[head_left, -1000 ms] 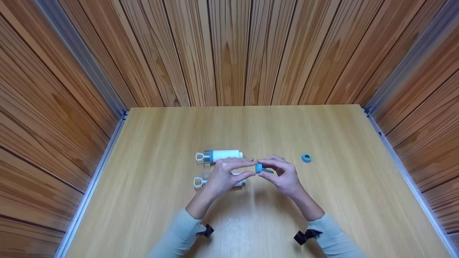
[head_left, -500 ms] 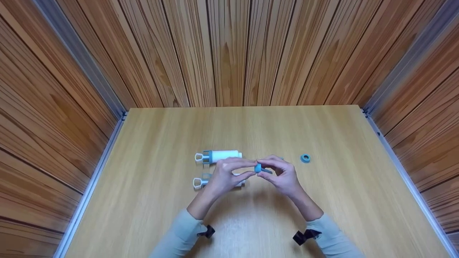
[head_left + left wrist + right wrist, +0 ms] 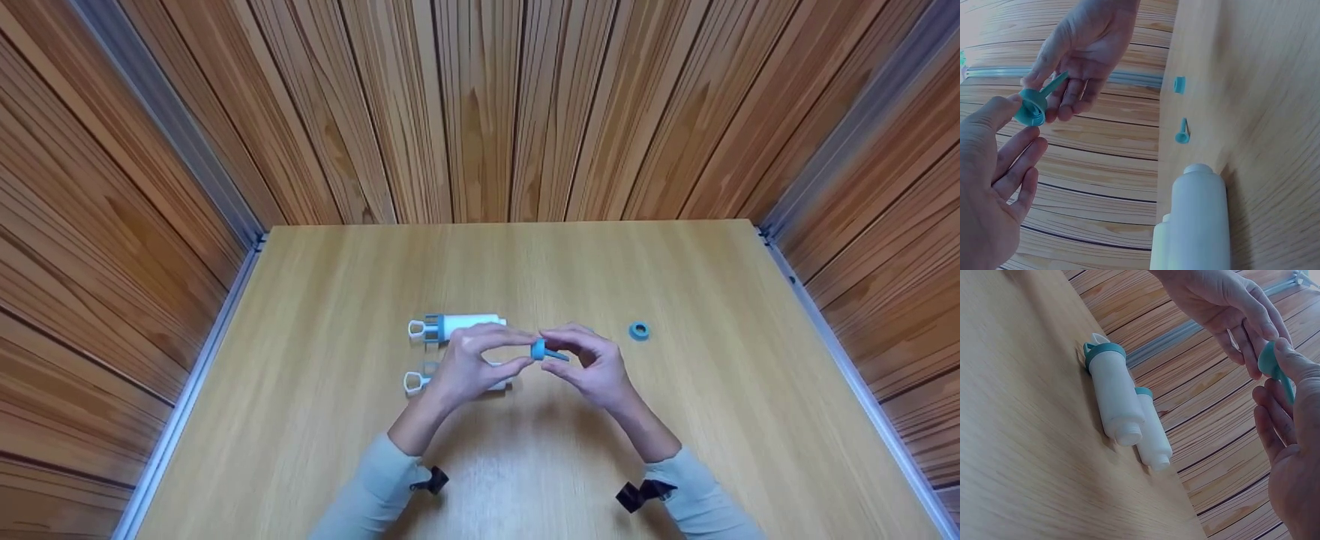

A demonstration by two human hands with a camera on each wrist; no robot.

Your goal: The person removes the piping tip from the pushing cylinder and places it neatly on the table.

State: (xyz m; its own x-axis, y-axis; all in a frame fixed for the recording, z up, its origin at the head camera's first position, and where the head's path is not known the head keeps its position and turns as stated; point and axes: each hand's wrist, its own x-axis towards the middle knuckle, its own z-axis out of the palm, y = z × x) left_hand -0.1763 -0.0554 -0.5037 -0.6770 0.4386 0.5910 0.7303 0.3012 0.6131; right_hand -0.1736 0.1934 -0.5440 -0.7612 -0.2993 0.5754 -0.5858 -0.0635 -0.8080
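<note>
A teal nozzle cap [image 3: 538, 350] with a thin pointed spout is held in the air between both hands. My left hand [image 3: 474, 364] pinches its wide rim from the left, thumb below and fingers above. From the spout side, my right hand [image 3: 592, 366] grips the same cap with thumb and fingertips. The left wrist view shows the hollow underside of the nozzle cap [image 3: 1031, 112] facing the left hand. Two white squeeze bottles [image 3: 1114, 394] lie on the table beyond and under the left hand; the nearer one is partly covered in the head view.
A teal ring [image 3: 639, 331] lies on the wooden table [image 3: 720, 405] to the right. A second teal nozzle [image 3: 1183, 135] rests nearby, mostly hidden behind the right hand in the head view. Wood-panelled walls [image 3: 480, 112] enclose the table at the back and sides.
The nozzle cap has tilted slightly between the fingers, and its spout shows a little more. Both hands stay in nearly the same place; the bottles and ring have not moved.
</note>
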